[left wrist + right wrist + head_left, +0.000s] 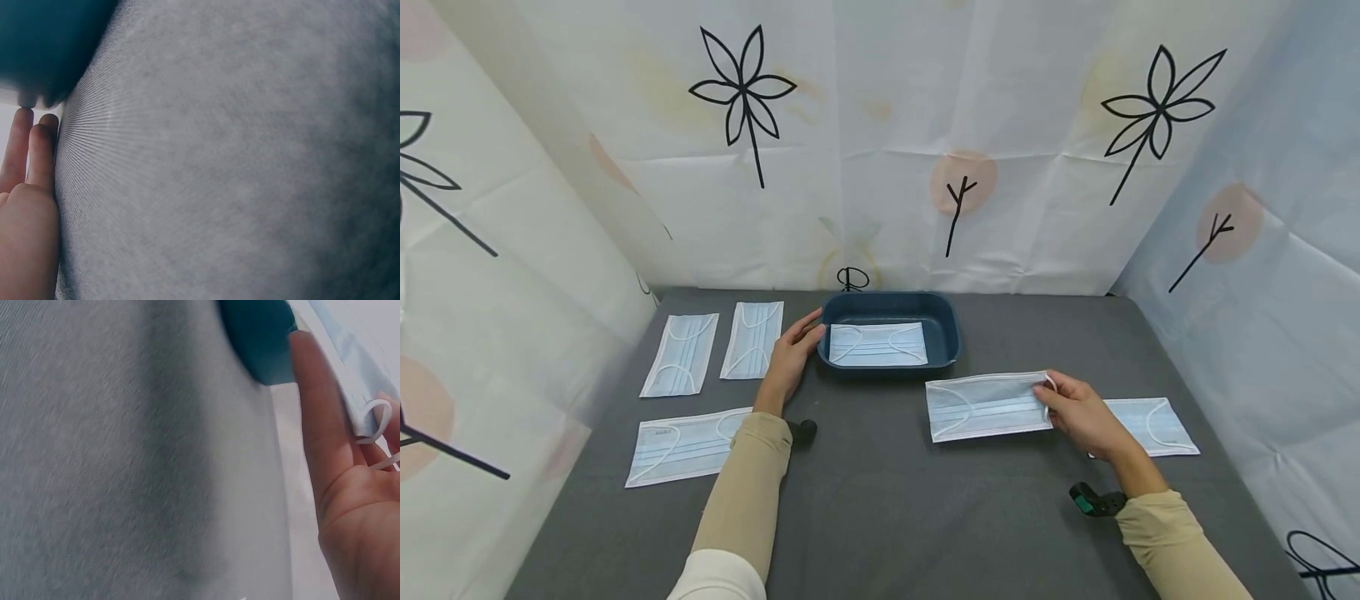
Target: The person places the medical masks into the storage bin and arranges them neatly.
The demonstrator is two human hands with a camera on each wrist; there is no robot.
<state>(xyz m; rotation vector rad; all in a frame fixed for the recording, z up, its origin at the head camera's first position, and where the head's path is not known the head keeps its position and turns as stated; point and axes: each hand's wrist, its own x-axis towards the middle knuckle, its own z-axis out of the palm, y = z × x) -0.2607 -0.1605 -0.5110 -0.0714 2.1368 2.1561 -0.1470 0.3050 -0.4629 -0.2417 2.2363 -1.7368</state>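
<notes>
My right hand (pixel 1078 412) pinches a light-blue face mask (pixel 985 407) by its right end, raised above the table. In the right wrist view, the ear loop of this mask (pixel 369 381) hangs by the fingers. With its fingers fairly straight, my left hand (pixel 792 358) touches the left side of a dark blue tray (pixel 955 337). The left wrist view has the fingertips (pixel 24 115) against the tray's wall (pixel 50 44). Another face mask (pixel 878 345) lies flat inside the tray. Behind my right hand, a further mask (pixel 1152 427) lies on the table, partly hidden.
At the left of the grey table (pixel 880 517) lie two upright-turned masks (pixel 681 355) (pixel 752 340) and a sideways mask (pixel 681 448), partly covered by my left forearm. Patterned white cloth (pixel 880 125) hangs behind the table and along both sides.
</notes>
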